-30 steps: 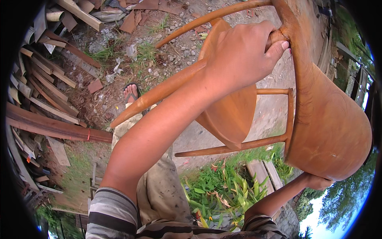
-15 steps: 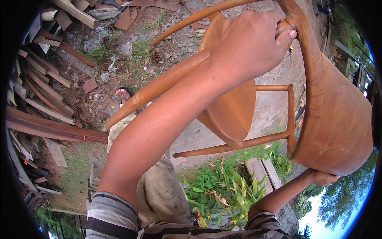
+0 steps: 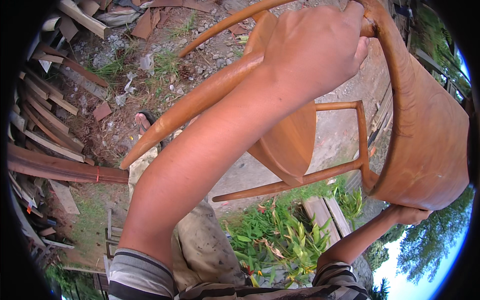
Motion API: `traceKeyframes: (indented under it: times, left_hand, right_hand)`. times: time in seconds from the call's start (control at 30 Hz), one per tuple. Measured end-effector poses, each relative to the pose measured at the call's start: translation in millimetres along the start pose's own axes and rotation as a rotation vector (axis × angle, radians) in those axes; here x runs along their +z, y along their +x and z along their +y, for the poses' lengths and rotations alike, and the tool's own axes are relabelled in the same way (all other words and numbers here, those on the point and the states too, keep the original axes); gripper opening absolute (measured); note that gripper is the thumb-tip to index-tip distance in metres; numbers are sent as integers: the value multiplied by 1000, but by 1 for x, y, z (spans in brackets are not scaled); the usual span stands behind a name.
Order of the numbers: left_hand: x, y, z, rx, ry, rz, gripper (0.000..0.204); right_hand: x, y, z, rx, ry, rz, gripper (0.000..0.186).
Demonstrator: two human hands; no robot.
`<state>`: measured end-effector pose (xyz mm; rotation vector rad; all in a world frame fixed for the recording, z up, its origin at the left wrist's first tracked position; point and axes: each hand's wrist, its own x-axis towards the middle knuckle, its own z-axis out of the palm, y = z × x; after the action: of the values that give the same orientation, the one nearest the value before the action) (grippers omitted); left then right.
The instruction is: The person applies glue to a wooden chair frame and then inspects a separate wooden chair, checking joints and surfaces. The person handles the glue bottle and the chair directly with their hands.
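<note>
You've got the brown curved-wood chair [image 3: 420,130] up off the ground, tipped over w/ legs pointing away from you. Your left hand [image 3: 315,50] sits on the joint where a long round leg [image 3: 200,100] meets the frame, fingers [image 3: 352,30] clamped round it, prob. to steer the tilt. Your right hand [image 3: 407,215] is under the lower rim of the bent back, taking the weight; can't tell how its fingers lie. Below: gravel ground [image 3: 165,50], stacked wood offcuts [image 3: 45,115], green plants [image 3: 280,240], your sandalled foot [image 3: 145,122].
</note>
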<state>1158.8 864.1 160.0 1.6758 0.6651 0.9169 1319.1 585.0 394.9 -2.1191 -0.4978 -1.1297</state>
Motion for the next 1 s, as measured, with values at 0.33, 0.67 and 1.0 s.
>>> traceKeyframes:
  times: [0.33, 0.67, 1.0]
  left_hand:
    - [7, 2, 0, 0, 96, -26, 31]
    - [-11, 5, 15, -84, 21, -87, 35]
    - [-17, 19, 9, -175, -60, -278, 35]
  right_hand:
    - [13, 1, 1, 4, -73, 8, 37]
    - [17, -3, -1, -4, -12, -21, 45]
    - [16, 4, 5, 80, 129, -15, 49]
